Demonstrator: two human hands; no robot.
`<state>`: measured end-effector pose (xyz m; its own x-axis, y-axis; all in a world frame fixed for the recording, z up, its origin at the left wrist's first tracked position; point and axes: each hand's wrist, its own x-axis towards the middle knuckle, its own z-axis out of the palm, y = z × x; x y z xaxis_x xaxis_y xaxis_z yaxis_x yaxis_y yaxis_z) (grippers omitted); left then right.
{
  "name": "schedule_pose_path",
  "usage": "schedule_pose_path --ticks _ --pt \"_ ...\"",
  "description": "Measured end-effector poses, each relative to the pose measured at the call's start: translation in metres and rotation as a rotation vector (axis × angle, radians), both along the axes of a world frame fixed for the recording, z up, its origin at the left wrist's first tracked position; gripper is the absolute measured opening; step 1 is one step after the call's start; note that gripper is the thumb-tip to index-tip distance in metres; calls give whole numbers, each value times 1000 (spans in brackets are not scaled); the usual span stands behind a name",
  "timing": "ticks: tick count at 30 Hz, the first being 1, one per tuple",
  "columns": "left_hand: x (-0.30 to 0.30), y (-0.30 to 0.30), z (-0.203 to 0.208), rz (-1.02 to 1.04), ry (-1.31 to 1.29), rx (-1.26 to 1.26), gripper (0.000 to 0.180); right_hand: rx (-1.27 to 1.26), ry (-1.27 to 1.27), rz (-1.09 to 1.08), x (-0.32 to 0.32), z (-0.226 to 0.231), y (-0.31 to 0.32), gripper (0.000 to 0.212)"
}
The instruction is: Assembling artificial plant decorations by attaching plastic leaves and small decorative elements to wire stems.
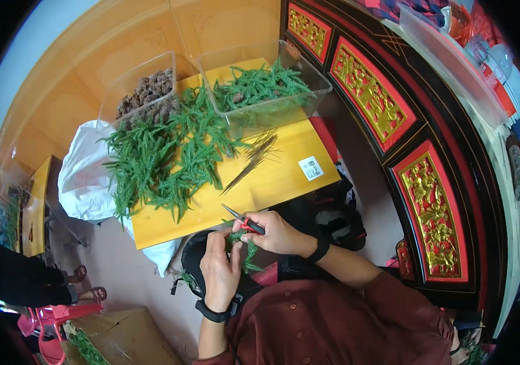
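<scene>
My left hand (219,267) is closed on a green artificial pine sprig (251,257), just off the table's front edge above my lap. My right hand (278,233) grips pointed pliers (243,220) with red and black handles, their tips aimed up and left, away from the sprig. Its thumb and fingers meet the left hand's at the sprig, so the exact contact is hidden. Beyond my hands, a bundle of thin brown wires (253,159) lies on the yellow table (272,176). A large heap of green pine sprigs (150,161) covers the table's left side.
At the back stand a clear bin (226,114) of sprigs and another holding brown pine cones (150,88). A white sack (86,173) sits left of the table, a cardboard box (129,334) lower left. Carved red-and-gold panels (433,213) line the right. Another person's legs (29,277) show at far left.
</scene>
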<state>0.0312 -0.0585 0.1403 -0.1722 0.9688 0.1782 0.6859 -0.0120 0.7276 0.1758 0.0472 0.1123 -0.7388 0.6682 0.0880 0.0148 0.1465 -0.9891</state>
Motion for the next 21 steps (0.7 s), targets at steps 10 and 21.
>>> schedule_pose_path --ticks 10,21 --pt "-43 -39 36 327 -59 234 60 78 182 -488 -49 127 92 19" --pt "-69 -57 55 280 -148 205 52 -163 310 -722 -84 147 169 37"
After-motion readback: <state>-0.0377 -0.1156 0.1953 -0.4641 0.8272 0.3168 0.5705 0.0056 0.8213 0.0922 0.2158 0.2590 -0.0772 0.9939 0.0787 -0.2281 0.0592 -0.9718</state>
